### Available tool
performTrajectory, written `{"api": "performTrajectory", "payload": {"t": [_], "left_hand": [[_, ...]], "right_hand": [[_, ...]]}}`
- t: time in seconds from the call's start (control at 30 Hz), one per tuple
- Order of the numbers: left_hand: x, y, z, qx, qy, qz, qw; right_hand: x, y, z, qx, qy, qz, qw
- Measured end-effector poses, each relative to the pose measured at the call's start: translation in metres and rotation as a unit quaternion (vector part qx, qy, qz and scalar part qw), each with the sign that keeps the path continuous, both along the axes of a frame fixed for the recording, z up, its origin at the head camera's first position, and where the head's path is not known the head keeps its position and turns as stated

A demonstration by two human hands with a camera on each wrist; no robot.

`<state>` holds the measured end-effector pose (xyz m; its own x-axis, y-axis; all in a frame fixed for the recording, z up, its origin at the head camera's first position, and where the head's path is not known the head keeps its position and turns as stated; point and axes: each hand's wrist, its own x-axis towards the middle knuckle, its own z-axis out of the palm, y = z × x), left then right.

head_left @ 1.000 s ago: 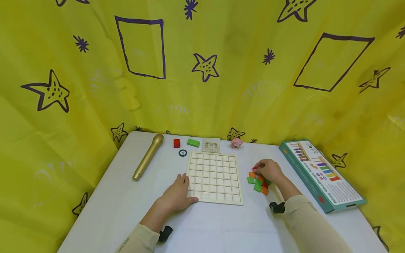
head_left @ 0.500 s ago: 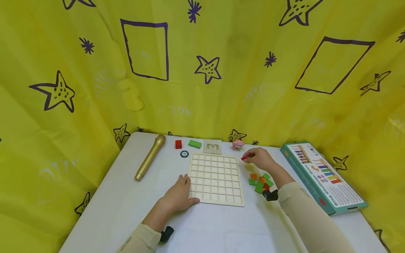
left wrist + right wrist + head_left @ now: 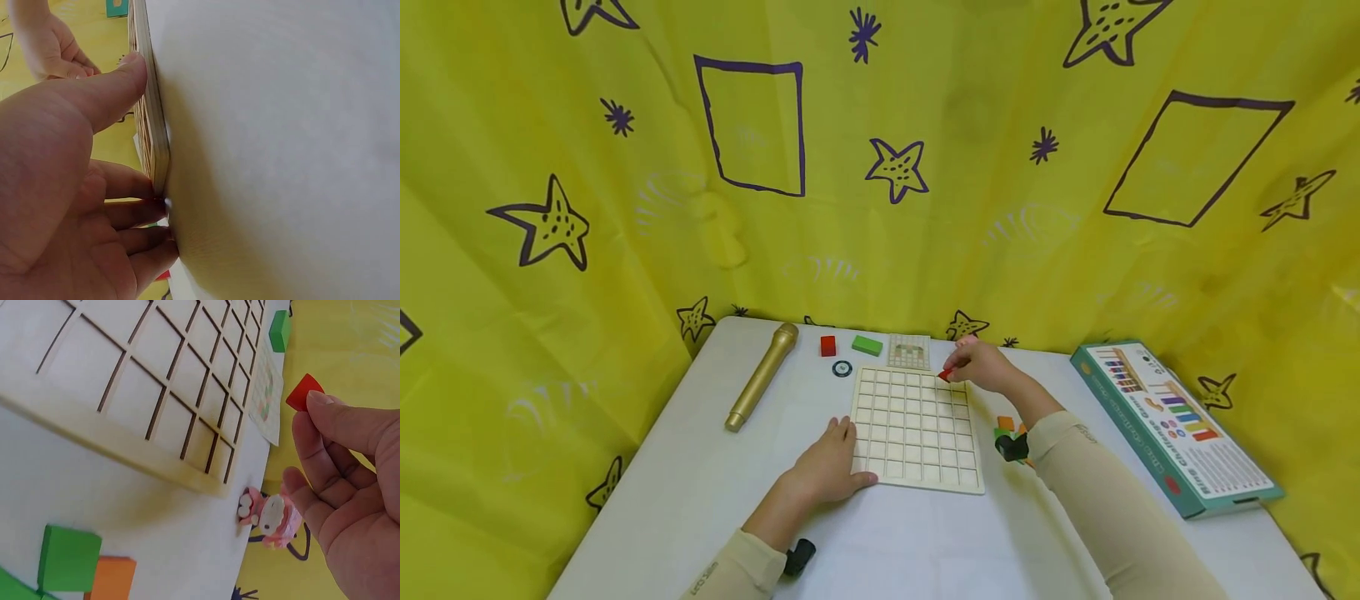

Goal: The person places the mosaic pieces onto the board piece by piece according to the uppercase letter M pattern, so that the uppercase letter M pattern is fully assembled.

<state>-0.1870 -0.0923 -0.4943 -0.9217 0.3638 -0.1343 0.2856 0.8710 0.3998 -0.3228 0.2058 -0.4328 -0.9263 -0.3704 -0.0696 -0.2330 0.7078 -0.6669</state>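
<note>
The right hand (image 3: 981, 367) has left the loose pile of green and orange tiles (image 3: 1006, 425) on the white desk (image 3: 925, 542), its fingers (image 3: 331, 419) pinching a small red square tile (image 3: 945, 376); that tile now hovers over the far right cells of the pale wooden grid board (image 3: 916, 425), so a placement looks near; the left hand (image 3: 827, 462) still presses the board's near-left edge, fingers straight

The head view looks forward and down from above the near edge of the tabletop (image 3: 685, 492), taking in its whole width. The left wrist view sits very close, sighting along the wooden grid board (image 3: 152, 125) edge-on. The right wrist view, also close, looks across the same board (image 3: 125, 394) toward the far edge.
</note>
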Motion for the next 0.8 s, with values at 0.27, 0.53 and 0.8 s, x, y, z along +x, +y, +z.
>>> {"api": "performTrajectory", "payload": {"t": [0.27, 0.53, 0.8], "left_hand": [[0.000, 0.000, -0.002, -0.003, -0.004, 0.002, 1.0000], [0.000, 0.000, -0.001, -0.006, -0.004, -0.001, 1.0000], [0.000, 0.001, 0.002, -0.001, -0.006, 0.002, 1.0000]], "right_hand": [[-0.006, -0.023, -0.002, -0.009, -0.036, 0.019, 0.999], [-0.010, -0.047, -0.006, -0.012, -0.059, 0.025, 0.998], [-0.015, -0.064, -0.014, -0.006, -0.062, 0.046, 0.997]]}}
